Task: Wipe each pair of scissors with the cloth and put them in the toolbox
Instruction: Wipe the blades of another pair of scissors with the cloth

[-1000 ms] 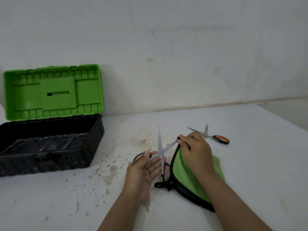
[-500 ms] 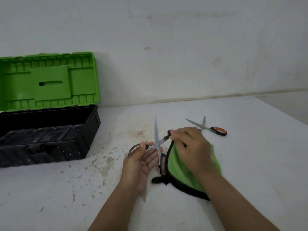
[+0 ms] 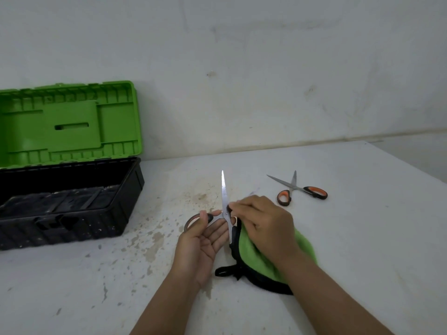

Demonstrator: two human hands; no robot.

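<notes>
Scissors with steel blades and grey-black loop handles (image 3: 223, 204) are held open, right of the black toolbox with green lid (image 3: 70, 189): left hand (image 3: 205, 240) grips one handle, right hand (image 3: 262, 226) pinches the soft green black-edged cloth (image 3: 251, 257) onto a blade. Rigid, sharp, probably slippery; hold by handles. No legible markings.

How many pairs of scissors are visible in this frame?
2. One pair of scissors is held open in the left hand beside the green cloth; the orange-handled scissors lie open on the table. The toolbox interior is too dark to rule out more.
</notes>
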